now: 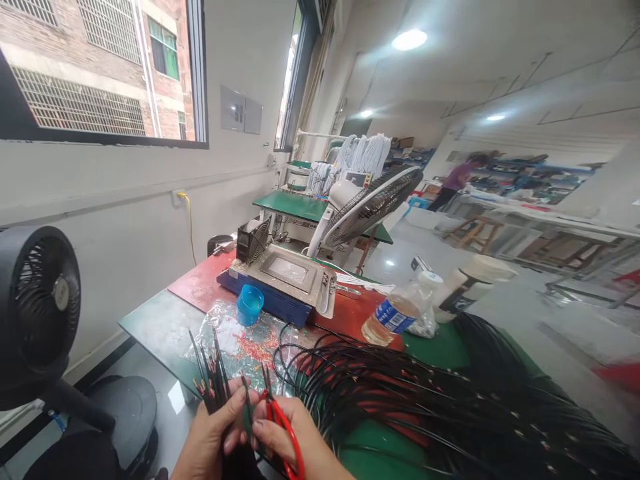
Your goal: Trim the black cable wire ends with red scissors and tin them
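Note:
My left hand (215,420) is closed around a bundle of black cables (213,383), with stripped ends and thin coloured wires pointing up. One black cable (247,400) stands apart from the bundle, between my two hands. My right hand (295,427) grips red-handled pliers (290,433), whose dark jaws point up beside that cable. Whether the jaws touch it I cannot tell. Just beyond my hands, small red and orange wire scraps (255,347) lie on a clear plastic bag (220,327). A large heap of black cables (390,393) spreads to the right.
A blue cup (249,305) stands before a blue-sided heating device (290,277) with a small fan (253,241). A labelled bottle (390,319) is at the right. A black fan (40,320) stands left; a white-framed fan (370,207) is beyond the table. A person (457,180) is far off.

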### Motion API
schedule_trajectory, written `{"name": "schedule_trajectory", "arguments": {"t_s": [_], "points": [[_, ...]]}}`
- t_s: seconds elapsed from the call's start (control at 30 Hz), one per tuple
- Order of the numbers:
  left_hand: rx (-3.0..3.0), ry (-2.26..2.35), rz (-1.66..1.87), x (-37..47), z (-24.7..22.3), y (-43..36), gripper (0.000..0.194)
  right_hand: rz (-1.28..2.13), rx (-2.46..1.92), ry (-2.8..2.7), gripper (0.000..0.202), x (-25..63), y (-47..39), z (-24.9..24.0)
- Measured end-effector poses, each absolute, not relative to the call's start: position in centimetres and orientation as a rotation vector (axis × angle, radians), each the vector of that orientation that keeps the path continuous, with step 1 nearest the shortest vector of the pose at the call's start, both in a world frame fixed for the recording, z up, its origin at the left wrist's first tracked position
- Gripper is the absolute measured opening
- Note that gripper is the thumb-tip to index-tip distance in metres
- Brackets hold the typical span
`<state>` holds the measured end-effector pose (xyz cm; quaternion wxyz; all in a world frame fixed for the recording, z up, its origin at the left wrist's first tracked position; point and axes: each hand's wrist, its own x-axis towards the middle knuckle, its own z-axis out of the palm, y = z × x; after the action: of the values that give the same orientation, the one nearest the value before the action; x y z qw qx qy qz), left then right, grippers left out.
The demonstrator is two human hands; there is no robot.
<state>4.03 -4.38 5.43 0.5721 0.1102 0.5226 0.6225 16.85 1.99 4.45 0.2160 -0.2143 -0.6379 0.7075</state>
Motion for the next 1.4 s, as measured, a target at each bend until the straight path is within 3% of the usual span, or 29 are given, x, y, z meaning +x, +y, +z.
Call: {"name": "schedule_trajectory", "arguments": {"t_s": [0.47,1.17,1.27,1.4], "points": [[0.11,1.114,1.542,3.0,6.2,-4.8,0.041,1.452,-0.877,-2.005,0.029,16.1,1.5,2.8],[0.03,0.829,1.552,2.3,5.8,-5.2,0.033,1.6,-0.936,-1.721,0.04,14.3,0.3,3.0],[0.021,0.905,1.574,1.9,5.8,-5.4,0.034,1.463,-1.01,-1.784,0.037,14.4,1.3,4.8],[0.076,0.91,1.587,1.0,4.7,-6.2,0.03,1.018,-1.124,-1.937,0.032,14.4,4.3,8.2]]}}
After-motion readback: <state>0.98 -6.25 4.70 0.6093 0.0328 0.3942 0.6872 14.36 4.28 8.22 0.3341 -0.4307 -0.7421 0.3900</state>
